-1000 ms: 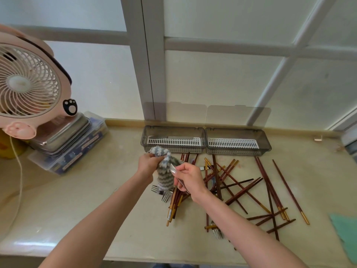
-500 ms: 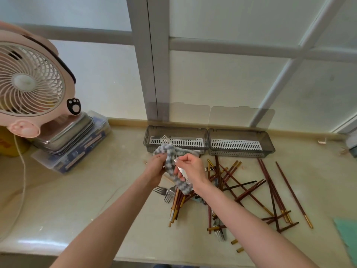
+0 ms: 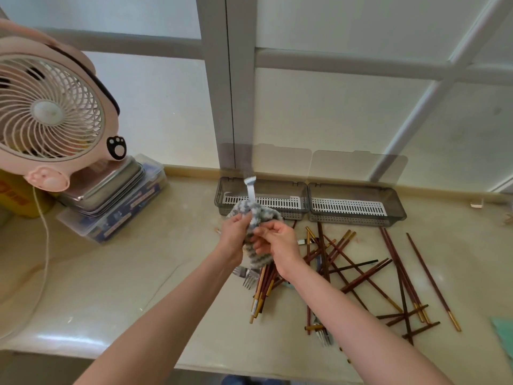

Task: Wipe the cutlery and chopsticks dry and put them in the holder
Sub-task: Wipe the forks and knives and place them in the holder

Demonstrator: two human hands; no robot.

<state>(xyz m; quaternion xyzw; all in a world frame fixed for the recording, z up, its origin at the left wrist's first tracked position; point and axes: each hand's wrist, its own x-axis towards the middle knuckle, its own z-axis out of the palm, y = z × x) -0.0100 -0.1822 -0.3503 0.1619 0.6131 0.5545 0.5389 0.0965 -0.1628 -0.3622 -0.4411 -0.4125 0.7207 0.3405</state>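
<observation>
Cutlery handle (image 3: 250, 187), flat, pale and shiny, pokes up out of a grey-and-white zigzag cloth (image 3: 259, 258). Its working end is buried in the folds, so whether it is a fork or a spoon cannot be told. Both hands are close together, raised above the worktop (image 3: 111, 287). The left hand (image 3: 234, 234) grips the bunched cloth around the piece, and the right hand (image 3: 277, 243) pinches the cloth just beside it; what the fingers do inside the folds is hidden.

Behind them, against the window, lies the holder (image 3: 277, 190): two smoky translucent trays side by side with white slatted inserts and clear lids stood open. The handle overlaps the left tray in view; it seems to be held above it rather than in it.

Chopsticks (image 3: 361, 270), thin dark-red sticks with gold ends, lie crisscrossed on the glossy beige worktop to the right of the hands. Metal forks (image 3: 248, 276) are partly covered by the right wrist and the cloth.

At the left, a pink fan (image 3: 52, 112) is cut off by the frame, above stacked steel trays (image 3: 111, 182) on a clear plastic box (image 3: 125, 215). A green cloth corner (image 3: 503, 334) is clipped at the right edge.
</observation>
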